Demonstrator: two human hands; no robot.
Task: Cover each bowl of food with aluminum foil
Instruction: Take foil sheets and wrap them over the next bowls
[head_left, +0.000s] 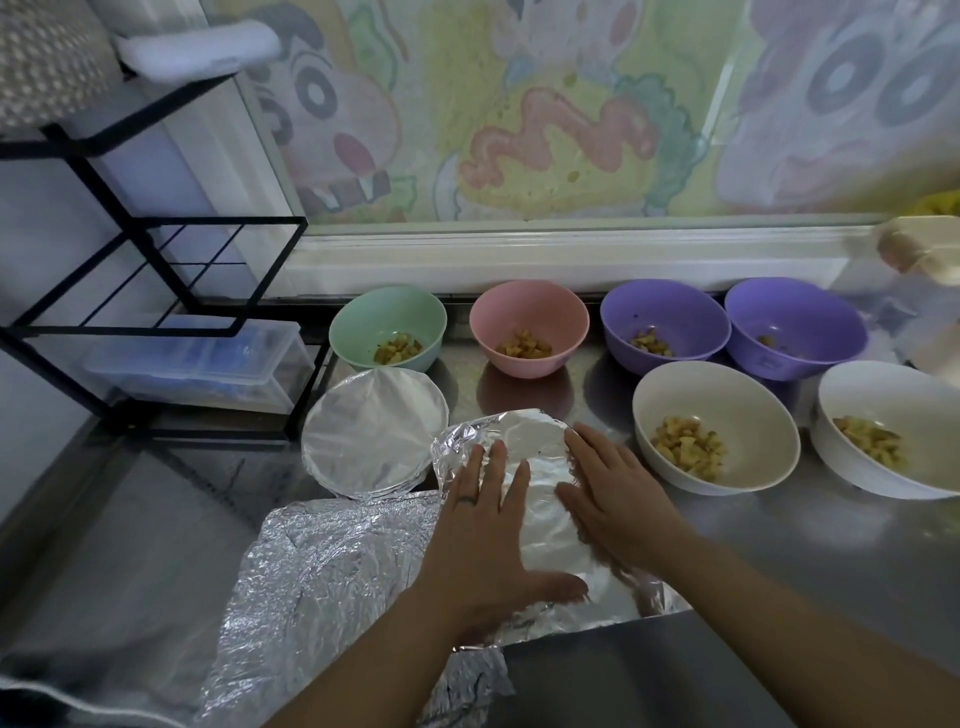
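Both my hands lie flat on a sheet of foil draped over a bowl (540, 457) at the counter's front. My left hand (488, 530) presses its left side, my right hand (613, 499) its right side, fingers spread. To the left stands a bowl tightly covered in foil (371, 441). Uncovered bowls holding diced food stand behind and to the right: a green bowl (387, 312), a pink bowl (530, 306), two purple bowls (670, 312) (800, 322), and two white bowls (727, 395) (893, 400). Loose crumpled foil (322, 582) hangs over the front edge.
A black wire rack (156, 270) with a clear plastic box (208, 364) stands at the left. A wall with cartoon drawings (519, 104) runs behind the bowls. A pale container (924, 249) sits at the far right. The steel counter (779, 545) shows in front of the white bowls.
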